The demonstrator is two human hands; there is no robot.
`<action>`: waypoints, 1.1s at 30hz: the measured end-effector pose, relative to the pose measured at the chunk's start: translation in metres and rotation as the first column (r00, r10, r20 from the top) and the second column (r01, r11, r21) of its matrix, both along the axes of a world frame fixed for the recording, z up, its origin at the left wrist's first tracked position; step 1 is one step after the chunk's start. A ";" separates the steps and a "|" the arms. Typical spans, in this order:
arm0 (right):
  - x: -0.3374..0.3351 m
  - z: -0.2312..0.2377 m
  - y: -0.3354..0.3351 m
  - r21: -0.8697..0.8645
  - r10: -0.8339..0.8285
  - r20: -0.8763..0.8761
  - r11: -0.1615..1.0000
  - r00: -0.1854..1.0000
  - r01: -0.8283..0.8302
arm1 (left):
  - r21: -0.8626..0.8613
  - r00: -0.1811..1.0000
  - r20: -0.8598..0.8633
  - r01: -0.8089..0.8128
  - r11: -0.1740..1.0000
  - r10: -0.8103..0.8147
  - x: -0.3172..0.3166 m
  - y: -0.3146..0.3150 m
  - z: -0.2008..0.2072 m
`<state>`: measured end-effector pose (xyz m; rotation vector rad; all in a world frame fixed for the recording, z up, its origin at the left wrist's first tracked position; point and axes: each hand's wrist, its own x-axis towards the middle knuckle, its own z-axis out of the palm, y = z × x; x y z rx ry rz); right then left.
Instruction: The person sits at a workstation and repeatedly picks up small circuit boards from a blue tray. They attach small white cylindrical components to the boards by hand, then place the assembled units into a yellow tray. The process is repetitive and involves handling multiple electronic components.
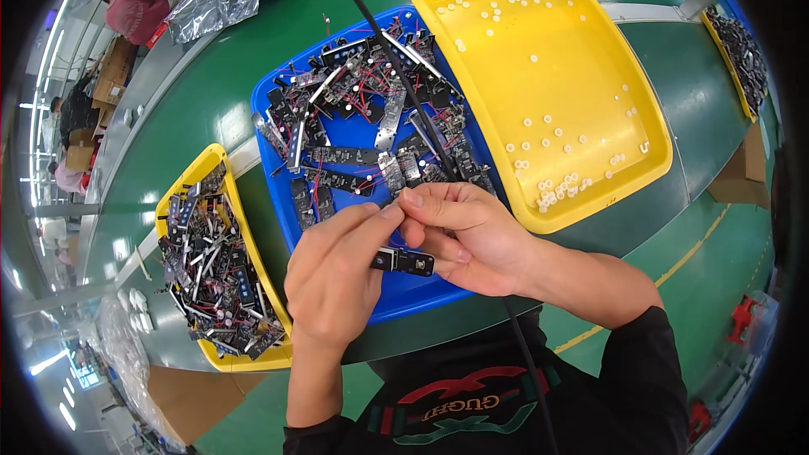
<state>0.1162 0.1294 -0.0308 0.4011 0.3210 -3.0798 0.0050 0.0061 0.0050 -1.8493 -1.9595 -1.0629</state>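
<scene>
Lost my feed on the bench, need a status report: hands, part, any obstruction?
Left hand and right hand both pinch a small black circuit board above the blue tray. Black cable crosses the tray.

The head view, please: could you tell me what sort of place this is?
Probably an electronics assembly line: a blue tray heaped with circuit boards, a yellow tray of small white parts, and both hands holding one board.

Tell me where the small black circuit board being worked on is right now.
In the head view, the circuit board sits low at centre, pinched between the left hand and right hand, above the near edge of the blue tray.
</scene>
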 end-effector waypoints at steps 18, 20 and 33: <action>0.004 0.012 0.001 0.302 0.073 0.020 0.950 0.997 -0.076 | 0.190 0.846 0.527 -0.213 0.958 0.083 -0.008 -0.051 0.025; 0.004 0.009 0.000 0.297 0.073 -0.004 0.952 0.997 -0.068 | 0.213 0.838 0.530 -0.280 0.936 0.130 -0.019 -0.072 0.039; 0.004 0.012 -0.001 0.331 0.084 0.005 0.940 0.996 -0.081 | -0.613 0.703 -0.002 -0.562 0.555 0.711 -0.208 -0.145 0.094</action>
